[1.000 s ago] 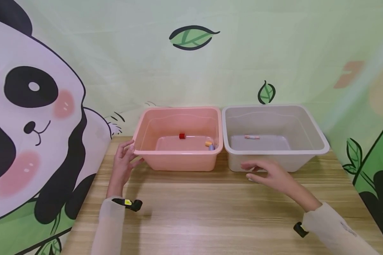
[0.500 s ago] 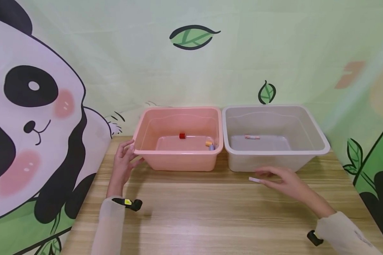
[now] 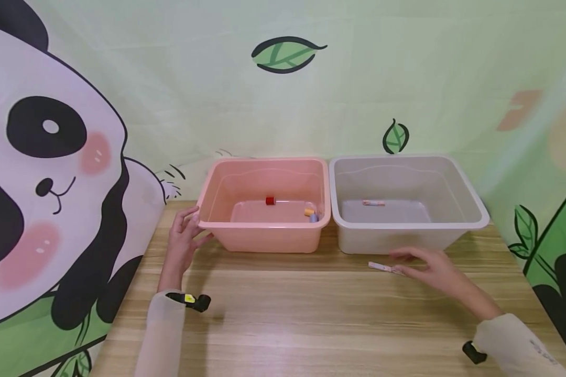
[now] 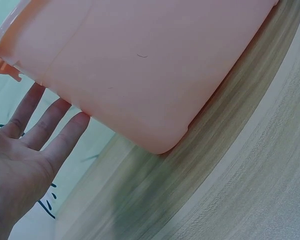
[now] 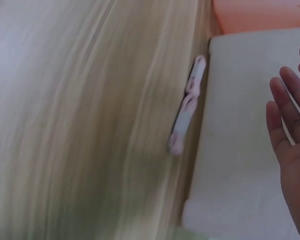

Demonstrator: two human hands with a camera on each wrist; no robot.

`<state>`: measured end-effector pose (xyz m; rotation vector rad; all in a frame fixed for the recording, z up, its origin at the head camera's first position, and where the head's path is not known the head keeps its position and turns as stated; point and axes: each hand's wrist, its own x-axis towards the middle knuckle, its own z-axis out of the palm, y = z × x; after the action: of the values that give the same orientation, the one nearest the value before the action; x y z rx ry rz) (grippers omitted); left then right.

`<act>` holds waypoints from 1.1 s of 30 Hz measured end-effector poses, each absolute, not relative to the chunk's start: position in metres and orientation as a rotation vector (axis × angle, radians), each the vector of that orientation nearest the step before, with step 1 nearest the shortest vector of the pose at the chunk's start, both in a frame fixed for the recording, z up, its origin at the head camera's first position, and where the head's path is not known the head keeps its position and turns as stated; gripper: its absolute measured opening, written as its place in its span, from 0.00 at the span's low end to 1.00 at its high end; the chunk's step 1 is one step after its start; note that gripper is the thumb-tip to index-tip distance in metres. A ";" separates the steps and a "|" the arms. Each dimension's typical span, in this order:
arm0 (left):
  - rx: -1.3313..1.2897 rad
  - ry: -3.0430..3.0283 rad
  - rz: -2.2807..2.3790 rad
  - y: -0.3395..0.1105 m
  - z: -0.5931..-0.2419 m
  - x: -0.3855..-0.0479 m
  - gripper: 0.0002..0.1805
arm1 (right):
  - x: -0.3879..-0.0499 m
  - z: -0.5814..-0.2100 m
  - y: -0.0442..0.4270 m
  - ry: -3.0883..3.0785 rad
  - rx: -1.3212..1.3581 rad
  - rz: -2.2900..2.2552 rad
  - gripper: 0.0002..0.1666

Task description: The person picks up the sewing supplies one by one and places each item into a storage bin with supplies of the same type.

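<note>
My left hand is at the left side of the pink bin; in the left wrist view its fairly straight fingers touch the bin's side wall. On the table before the grey bin lies a slim pink-and-white strip. In the right wrist view, the strip has two banded lengths end to end, looped like bundled thread. My right hand is at its right end, fingers extended and holding nothing. Red, yellow and blue small pieces lie in the pink bin.
The two bins stand side by side at the back of the wooden table, against a printed cloth backdrop. A similar pink-and-white strip lies inside the grey bin.
My right hand has drawn back to the right along the grey bin's front, baring more of the strip on the table. The left hand and both bins have stayed put.
</note>
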<state>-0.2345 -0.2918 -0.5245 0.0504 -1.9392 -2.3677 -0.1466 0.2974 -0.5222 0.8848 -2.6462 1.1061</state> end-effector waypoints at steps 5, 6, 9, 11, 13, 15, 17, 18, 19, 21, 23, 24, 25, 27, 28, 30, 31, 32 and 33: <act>0.029 -1.922 -2.385 -0.292 -0.525 -0.235 0.16 | -0.147 -0.532 0.311 -2.649 0.845 1.066 0.22; 0.028 -1.923 -2.384 -0.292 -0.525 -0.235 0.16 | -0.146 -0.535 0.313 -2.653 0.831 1.055 0.22; 0.036 -1.937 -2.372 -0.292 -0.526 -0.234 0.16 | -0.144 -0.541 0.319 -2.677 0.791 1.023 0.21; 0.042 -1.944 -2.366 -0.293 -0.526 -0.234 0.17 | -0.143 -0.545 0.322 -2.695 0.764 1.012 0.20; 0.048 -1.949 -2.364 -0.293 -0.526 -0.233 0.18 | -0.142 -0.548 0.325 -2.717 0.737 0.995 0.20; 0.054 -1.947 -2.364 -0.293 -0.526 -0.233 0.18 | -0.141 -0.552 0.328 -2.737 0.709 0.982 0.20; 0.055 -1.946 -2.366 -0.294 -0.526 -0.233 0.18 | -0.141 -0.556 0.331 -2.760 0.669 0.975 0.19; 0.054 -1.942 -2.366 -0.293 -0.526 -0.234 0.18 | -0.141 -0.559 0.333 -2.771 0.651 0.976 0.19; 0.051 -1.943 -2.369 -0.293 -0.526 -0.234 0.18 | -0.141 -0.562 0.335 -2.784 0.633 0.976 0.18; 0.045 -1.940 -2.372 -0.293 -0.525 -0.235 0.18 | -0.139 -0.567 0.338 -2.811 0.593 0.970 0.18; 0.041 -1.944 -2.372 -0.292 -0.525 -0.236 0.19 | -0.138 -0.572 0.342 -2.833 0.558 0.973 0.17; 0.041 -1.944 -2.373 -0.292 -0.525 -0.236 0.18 | -0.137 -0.574 0.343 -2.842 0.543 0.971 0.17; 0.043 -1.946 -2.371 -0.292 -0.525 -0.236 0.18 | -0.136 -0.576 0.344 -2.848 0.531 0.961 0.17; 0.050 -1.947 -2.367 -0.292 -0.526 -0.236 0.18 | -0.135 -0.580 0.346 -2.847 0.516 0.957 0.17; 0.052 -1.953 -2.365 -0.292 -0.526 -0.235 0.18 | -0.135 -0.582 0.347 -2.844 0.509 0.952 0.17; 0.051 -1.955 -2.363 -0.293 -0.526 -0.235 0.18 | -0.135 -0.585 0.348 -2.834 0.504 0.947 0.17; 0.050 -1.954 -2.363 -0.293 -0.525 -0.235 0.18 | -0.135 -0.586 0.348 -2.830 0.499 0.939 0.17; 0.048 -1.953 -2.365 -0.293 -0.525 -0.234 0.18 | -0.135 -0.588 0.348 -2.828 0.491 0.936 0.17; 0.046 -1.953 -2.366 -0.293 -0.525 -0.234 0.19 | -0.135 -0.589 0.348 -2.823 0.485 0.941 0.17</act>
<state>-0.2342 -0.2927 -0.5249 0.0463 -1.9530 -2.3664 -0.1355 0.3479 -0.5889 0.4847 -2.8229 0.9412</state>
